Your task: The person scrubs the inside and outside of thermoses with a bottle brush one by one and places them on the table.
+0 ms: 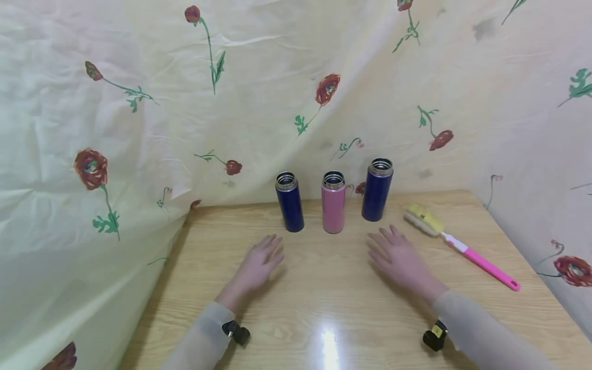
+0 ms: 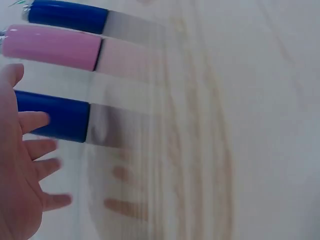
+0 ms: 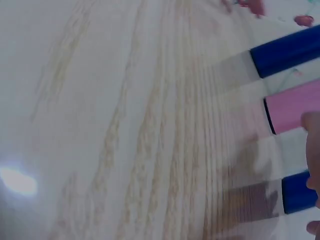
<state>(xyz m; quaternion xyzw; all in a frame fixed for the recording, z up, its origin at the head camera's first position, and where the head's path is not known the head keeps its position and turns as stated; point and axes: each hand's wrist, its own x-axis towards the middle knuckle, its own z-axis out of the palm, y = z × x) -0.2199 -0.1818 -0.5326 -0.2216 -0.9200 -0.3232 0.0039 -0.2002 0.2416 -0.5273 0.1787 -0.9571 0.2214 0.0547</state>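
Three lidless bottles stand upright near the back of the wooden table: a dark blue bottle [image 1: 290,205] on the left, a pink bottle [image 1: 333,208] in the middle and another dark blue bottle [image 1: 376,192] on the right, set slightly farther back. My left hand [image 1: 259,262] hovers in front of the left blue bottle, fingers spread and holding nothing. Nearest to the right blue bottle is my right hand [image 1: 400,259], also empty with its fingers extended. In the left wrist view the left hand [image 2: 22,165] overlaps a blue bottle [image 2: 60,117]. Only part of the right hand [image 3: 314,155] shows in the right wrist view.
On the right lies a brush [image 1: 481,259] with a pink and white handle and a yellowish head. A flowered cloth [image 1: 259,118] hangs behind the wooden table [image 1: 314,288] and along both sides. Light glares off the table's front.
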